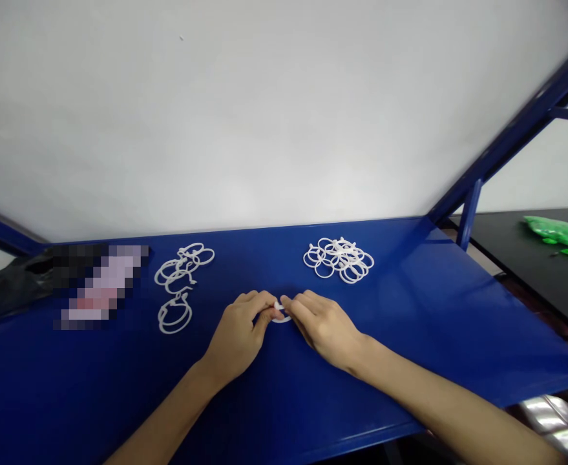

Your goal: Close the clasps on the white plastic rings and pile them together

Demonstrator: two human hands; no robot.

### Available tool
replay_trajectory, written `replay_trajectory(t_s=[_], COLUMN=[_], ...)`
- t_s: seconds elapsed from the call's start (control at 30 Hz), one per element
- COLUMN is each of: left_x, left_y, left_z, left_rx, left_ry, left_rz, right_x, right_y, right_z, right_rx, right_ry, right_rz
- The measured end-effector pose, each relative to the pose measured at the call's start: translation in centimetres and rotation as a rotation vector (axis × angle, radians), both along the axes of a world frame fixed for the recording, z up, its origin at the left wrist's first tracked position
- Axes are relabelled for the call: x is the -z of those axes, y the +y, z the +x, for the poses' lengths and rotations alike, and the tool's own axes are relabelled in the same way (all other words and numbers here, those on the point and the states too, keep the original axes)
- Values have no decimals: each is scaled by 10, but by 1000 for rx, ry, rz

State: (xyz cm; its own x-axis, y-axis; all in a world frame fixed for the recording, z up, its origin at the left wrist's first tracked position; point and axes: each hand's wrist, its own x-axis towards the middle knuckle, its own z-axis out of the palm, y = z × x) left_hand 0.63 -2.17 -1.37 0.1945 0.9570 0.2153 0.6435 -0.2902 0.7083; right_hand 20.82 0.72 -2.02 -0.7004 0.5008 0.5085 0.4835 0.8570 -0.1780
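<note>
My 2 bare hands meet over a blue table, both grasping a single white ring (281,319) near the middle of its surface (259,271), low in the view from my head. My left hand (235,332) pinches the ring between thumb and index finger at its left side, where a small white knob shows at the fingertips. My right hand (327,329) grips from the opposite side, fingers bent over the ring's edge, the thumb mostly hidden from view. Only the ring's near curve is clearly visible between my hands. Beyond my right hand, a heap of white rings (344,260) lies overlapping, apart from the one I hold. To the left, a looser group of white rings (179,266) spreads over the table, with a smaller cluster of rings (181,298) just on its near side, beside my left hand. At the far left, a black plastic bag (12,278) lies next to a pixelated item (104,284) whose details cannot be made out. A pale wall (284,129) rises behind the table, and a blue frame bar (521,123) slants up at right. Past it, a green bundle (562,232) rests on a black surface (501,248).
</note>
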Motion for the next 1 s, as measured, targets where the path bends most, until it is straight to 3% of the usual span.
replay_trajectory(t_s=[0.13, 0.27, 0.33, 0.47, 0.57, 0.77, 0.9, 1.0], left_x=[3, -2, -8, -20, -23, -15, -14, -17], left_y=[2, 10, 13, 15, 11, 12, 15, 17], left_z=[2, -6, -21, -64, -85, -89, -84, -79], left_rx=[5, -19, -120, -481, -588, -545, -494, -533], left_ry=[52, 156, 302, 750, 913, 967, 914, 847], left_rz=[8, 45, 92, 81, -3, -169, -120, -54], right_x=[2, -4, -10, -24, -31, -35, -33, -31], right_y=[3, 13, 20, 39, 48, 49, 49, 48], right_z=[-1, 0, 8, 38, 55, 55, 53, 53], right_rx=[-3, 87, 217, 583, 723, 792, 792, 775], right_ry=[-40, -80, -88, -158, -176, -194, -211, -163], right_rz=[38, -34, -79, -116, -174, -224, -202, -141])
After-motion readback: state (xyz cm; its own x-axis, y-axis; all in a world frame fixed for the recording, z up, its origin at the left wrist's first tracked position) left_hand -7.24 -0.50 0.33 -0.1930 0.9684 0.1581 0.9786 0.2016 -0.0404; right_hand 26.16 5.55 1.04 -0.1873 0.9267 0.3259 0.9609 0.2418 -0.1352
